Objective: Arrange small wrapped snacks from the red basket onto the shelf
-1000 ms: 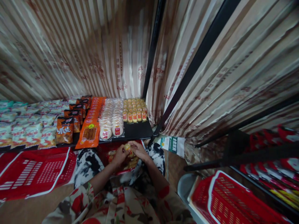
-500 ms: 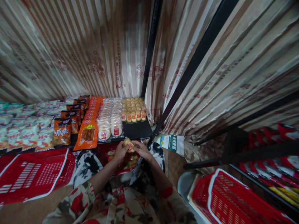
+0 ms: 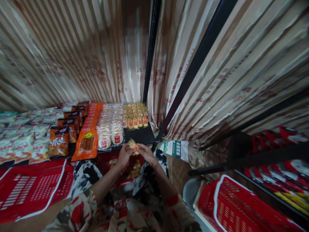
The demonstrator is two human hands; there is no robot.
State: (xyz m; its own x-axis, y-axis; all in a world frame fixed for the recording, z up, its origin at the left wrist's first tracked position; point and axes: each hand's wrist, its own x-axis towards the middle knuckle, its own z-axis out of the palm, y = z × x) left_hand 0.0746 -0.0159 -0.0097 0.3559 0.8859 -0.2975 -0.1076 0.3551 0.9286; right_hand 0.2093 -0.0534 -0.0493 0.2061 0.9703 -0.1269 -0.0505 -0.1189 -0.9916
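Observation:
My left hand point(image 3: 124, 155) and my right hand point(image 3: 146, 154) meet in front of the black shelf point(image 3: 141, 137), fingers closed on a small yellow wrapped snack point(image 3: 133, 145) raised just above the shelf's front edge. Under my hands, on my lap, lies a red bag of the same yellow snacks point(image 3: 131, 168). On the shelf beyond stand rows of small yellow snack packs point(image 3: 134, 116), round white cakes in clear wrap point(image 3: 111, 124) and long orange packets point(image 3: 88, 135).
Brown snack bags point(image 3: 59, 141) and pale bags point(image 3: 21, 141) fill the shelf's left part. A red basket point(image 3: 31, 190) lies at lower left, another red basket point(image 3: 236, 209) at lower right. Striped curtain and black rack posts point(image 3: 149, 54) stand behind.
Both hands have risen from the red bag on my lap toward the shelf edge, carrying the small yellow snack up with them.

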